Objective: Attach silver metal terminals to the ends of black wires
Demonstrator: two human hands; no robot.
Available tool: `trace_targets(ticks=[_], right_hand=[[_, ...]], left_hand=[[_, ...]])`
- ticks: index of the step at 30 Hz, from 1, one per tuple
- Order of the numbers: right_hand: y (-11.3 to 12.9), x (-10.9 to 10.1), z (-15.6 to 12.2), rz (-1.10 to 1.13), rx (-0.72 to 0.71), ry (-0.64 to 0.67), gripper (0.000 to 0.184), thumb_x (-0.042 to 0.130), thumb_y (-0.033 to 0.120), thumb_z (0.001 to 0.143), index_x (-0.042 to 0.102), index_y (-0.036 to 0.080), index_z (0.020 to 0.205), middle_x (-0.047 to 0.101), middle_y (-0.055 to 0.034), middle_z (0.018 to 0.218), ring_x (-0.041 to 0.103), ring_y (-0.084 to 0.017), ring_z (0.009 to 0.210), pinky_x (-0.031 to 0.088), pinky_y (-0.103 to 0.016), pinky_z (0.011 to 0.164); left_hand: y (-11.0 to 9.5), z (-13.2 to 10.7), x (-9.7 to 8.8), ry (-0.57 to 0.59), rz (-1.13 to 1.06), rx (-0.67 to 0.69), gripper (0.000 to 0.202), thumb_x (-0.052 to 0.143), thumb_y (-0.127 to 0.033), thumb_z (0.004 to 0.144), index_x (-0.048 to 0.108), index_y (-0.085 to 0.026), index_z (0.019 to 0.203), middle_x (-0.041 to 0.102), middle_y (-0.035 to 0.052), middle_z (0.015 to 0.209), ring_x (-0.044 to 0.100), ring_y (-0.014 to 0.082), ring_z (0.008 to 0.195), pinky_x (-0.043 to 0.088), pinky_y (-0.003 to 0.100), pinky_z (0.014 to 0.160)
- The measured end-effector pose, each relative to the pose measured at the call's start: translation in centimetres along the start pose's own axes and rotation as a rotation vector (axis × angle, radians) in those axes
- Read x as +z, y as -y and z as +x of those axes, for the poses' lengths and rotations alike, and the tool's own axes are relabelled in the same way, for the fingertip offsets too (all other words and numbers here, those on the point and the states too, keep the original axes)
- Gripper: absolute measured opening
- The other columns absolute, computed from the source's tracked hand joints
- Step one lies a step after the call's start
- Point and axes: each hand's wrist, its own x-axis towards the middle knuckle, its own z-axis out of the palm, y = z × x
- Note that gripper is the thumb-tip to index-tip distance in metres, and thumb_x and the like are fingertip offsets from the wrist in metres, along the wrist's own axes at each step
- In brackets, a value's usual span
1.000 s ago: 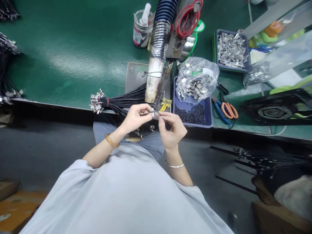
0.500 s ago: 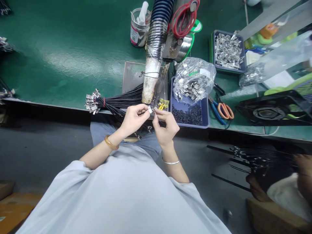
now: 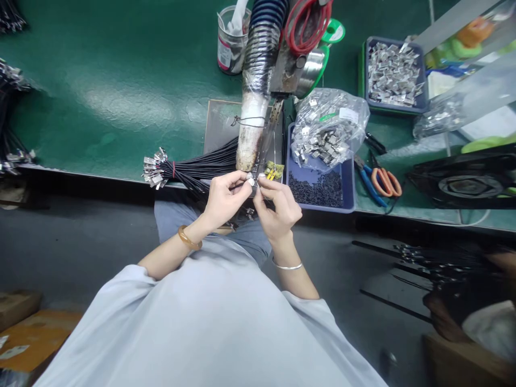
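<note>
My left hand (image 3: 227,196) is closed in a pinch at the table's front edge, with white bits at its thumb and fingertip. What it grips is too small to make out. Close beside it, my right hand (image 3: 279,210) also pinches something tiny, with a thin bright line near the fingertips. Both sets of fingertips nearly meet just below the end of a taped hose (image 3: 249,134) and a clamped metal arm (image 3: 271,126). To the left lies a bundle of black cables (image 3: 205,164) with metal connectors (image 3: 155,167), tied with a red band.
Right of my hands, a blue tray (image 3: 349,185) holds small black parts and a plastic bag (image 3: 328,121) of metal connectors. Beyond are pliers (image 3: 373,185), orange-handled scissors (image 3: 386,181), a bin of metal parts (image 3: 395,75), a black fan (image 3: 463,183), a solder spool (image 3: 312,70) and a can (image 3: 230,51).
The view has shifted slightly, so the table's things appear farther right. Both hands stay pinched together at the same spot below the hose, with only slight finger movement.
</note>
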Motion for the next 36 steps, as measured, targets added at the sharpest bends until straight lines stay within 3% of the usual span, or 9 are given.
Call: trace_targets(ticks=[7, 16, 18, 21, 25, 28, 36], right_hand=[[0.1, 0.0, 0.0, 0.047, -0.094, -0.028, 0.018, 0.064, 0.010, 0.089, 0.061, 0.027, 0.084, 0.081, -0.0042, 0.096, 0.079, -0.017, 0.082, 0.064, -0.028, 0.069], [0.2, -0.7, 0.1, 0.016, -0.047, 0.009, 0.014, 0.065, 0.014, 0.091, 0.063, 0.027, 0.086, 0.081, -0.0038, 0.093, 0.078, -0.017, 0.082, 0.063, -0.029, 0.070], [0.6, -0.9, 0.4, 0.054, 0.020, -0.020, 0.013, 0.066, 0.013, 0.089, 0.065, 0.026, 0.087, 0.081, -0.0035, 0.094, 0.078, -0.017, 0.083, 0.062, -0.027, 0.068], [1.2, -1.1, 0.7, 0.202, 0.260, 0.003, 0.009, 0.068, 0.016, 0.089, 0.067, 0.023, 0.084, 0.080, -0.0030, 0.093, 0.077, -0.016, 0.080, 0.063, -0.025, 0.065], [1.5, -1.2, 0.9, 0.413, 0.519, 0.061, 0.009, 0.070, 0.019, 0.086, 0.066, 0.022, 0.079, 0.077, -0.0014, 0.090, 0.075, -0.014, 0.074, 0.065, -0.025, 0.067], [1.3, -1.2, 0.9, 0.492, 0.563, 0.080, 0.011, 0.070, 0.018, 0.083, 0.063, 0.022, 0.075, 0.077, -0.0018, 0.093, 0.075, -0.014, 0.076, 0.065, -0.025, 0.069], [0.9, -1.1, 1.3, 0.450, 0.518, 0.132, 0.014, 0.068, 0.016, 0.081, 0.059, 0.022, 0.072, 0.076, -0.0036, 0.095, 0.076, -0.017, 0.078, 0.064, -0.029, 0.067]], left_hand=[[0.0, -0.1, 0.0, 0.018, 0.011, -0.021, 0.017, 0.059, -0.028, 0.077, 0.067, -0.015, 0.070, 0.056, -0.0013, 0.061, 0.046, 0.0087, 0.059, 0.040, 0.019, 0.056], [-0.1, -0.3, -0.4, 0.078, 0.025, 0.007, 0.016, 0.058, -0.026, 0.078, 0.067, -0.014, 0.073, 0.058, -0.0012, 0.063, 0.048, 0.0082, 0.058, 0.040, 0.018, 0.056], [0.0, -0.4, -0.6, 0.119, 0.048, 0.053, 0.016, 0.057, -0.024, 0.079, 0.069, -0.013, 0.075, 0.060, -0.0008, 0.063, 0.048, 0.0078, 0.056, 0.040, 0.018, 0.054], [0.1, -0.5, -0.9, 0.180, 0.091, 0.096, 0.017, 0.058, -0.023, 0.079, 0.071, -0.012, 0.078, 0.062, -0.0002, 0.063, 0.048, 0.0076, 0.053, 0.039, 0.018, 0.052], [0.2, -0.5, -1.2, 0.159, 0.061, 0.064, 0.019, 0.060, -0.023, 0.080, 0.074, -0.013, 0.086, 0.072, 0.0032, 0.074, 0.060, 0.0107, 0.062, 0.047, 0.018, 0.057], [0.1, -0.1, -1.4, 0.175, 0.027, 0.085, 0.021, 0.060, -0.025, 0.083, 0.077, -0.013, 0.079, 0.076, 0.0066, 0.080, 0.065, 0.0129, 0.070, 0.048, 0.019, 0.061], [-0.1, 1.0, -1.3, 0.181, -0.018, -0.024, 0.020, 0.063, -0.022, 0.077, 0.079, -0.012, 0.069, 0.072, 0.0027, 0.064, 0.053, 0.0090, 0.056, 0.040, 0.020, 0.057]])
